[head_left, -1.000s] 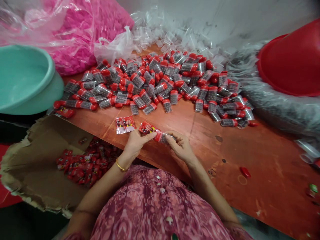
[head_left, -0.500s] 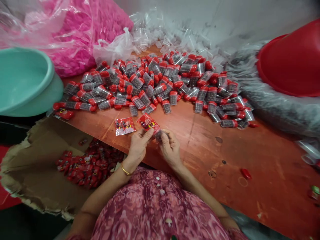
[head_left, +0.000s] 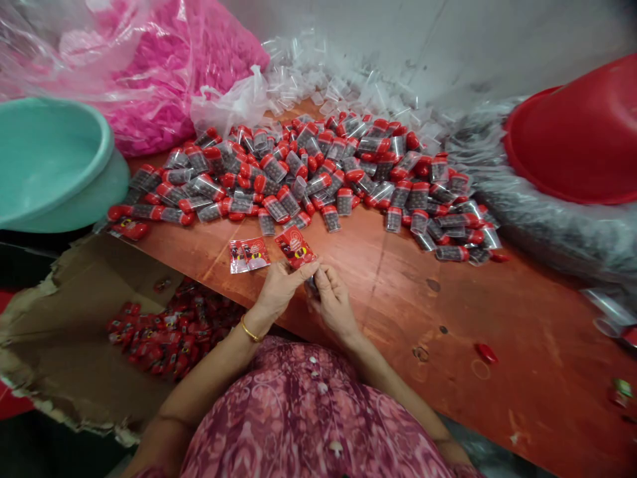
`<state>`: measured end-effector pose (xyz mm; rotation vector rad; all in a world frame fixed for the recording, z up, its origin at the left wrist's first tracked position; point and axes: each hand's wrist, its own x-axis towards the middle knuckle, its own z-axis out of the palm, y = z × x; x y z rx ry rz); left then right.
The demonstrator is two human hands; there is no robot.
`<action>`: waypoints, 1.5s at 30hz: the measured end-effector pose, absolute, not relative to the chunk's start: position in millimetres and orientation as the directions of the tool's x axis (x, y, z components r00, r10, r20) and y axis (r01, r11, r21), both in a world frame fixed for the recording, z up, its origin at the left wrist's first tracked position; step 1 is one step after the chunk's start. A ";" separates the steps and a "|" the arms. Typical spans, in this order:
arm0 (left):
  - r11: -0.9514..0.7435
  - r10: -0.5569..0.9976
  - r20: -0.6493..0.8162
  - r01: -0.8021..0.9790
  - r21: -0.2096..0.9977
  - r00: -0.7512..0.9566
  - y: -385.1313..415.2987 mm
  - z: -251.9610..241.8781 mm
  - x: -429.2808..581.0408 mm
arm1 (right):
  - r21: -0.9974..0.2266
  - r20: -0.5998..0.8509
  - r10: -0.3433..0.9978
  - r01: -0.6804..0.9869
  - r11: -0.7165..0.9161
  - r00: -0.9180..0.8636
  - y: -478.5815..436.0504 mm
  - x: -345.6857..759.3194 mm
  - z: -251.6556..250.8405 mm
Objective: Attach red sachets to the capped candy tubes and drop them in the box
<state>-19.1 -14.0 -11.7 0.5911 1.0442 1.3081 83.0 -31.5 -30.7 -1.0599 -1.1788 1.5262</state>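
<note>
A worker in a pink patterned shirt [head_left: 308, 411] pinches a red printed sachet [head_left: 294, 245] in the left hand [head_left: 283, 287] above an orange-red tabletop [head_left: 398, 292], while the right hand [head_left: 334, 300] curls tightly around a mostly hidden, dark-filled tube [head_left: 312, 285] just beside it. Two overlapping sachets [head_left: 249, 255] lie flat near the left hand. Beyond them spreads a heap of red-capped clear tubes [head_left: 273, 168]; uncapped clear tubes [head_left: 343, 87] lie scattered by the wall [head_left: 478, 40].

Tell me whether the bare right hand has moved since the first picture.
Yes: the bare right hand has moved left, nearer the flat, red printed plastic packets lying on the reddish wooden table.
</note>
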 end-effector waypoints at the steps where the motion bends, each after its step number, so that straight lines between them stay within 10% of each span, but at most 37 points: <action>1: 0.230 0.957 -0.285 -0.474 0.850 -0.048 -13.2 -8.8 -22.0 | -0.964 -0.122 0.958 -0.198 -0.176 -0.258 -31.4 83.2 -28.8; 14: 0.239 0.971 -0.219 -0.438 0.866 0.097 -22.0 -3.3 -15.9 | -0.916 -0.126 0.957 -0.339 -0.213 -0.261 -28.7 93.5 -17.0; 31: 0.226 0.950 -0.307 -0.566 0.792 -0.050 -14.4 0.7 -18.5 | -1.000 0.017 0.977 0.007 0.019 -0.215 -28.7 97.2 -29.8; 45: 0.179 0.966 -0.246 -0.471 0.864 -0.083 -9.4 -3.3 -21.5 | -0.996 0.006 0.981 -0.089 -0.012 -0.192 -24.1 93.3 -36.5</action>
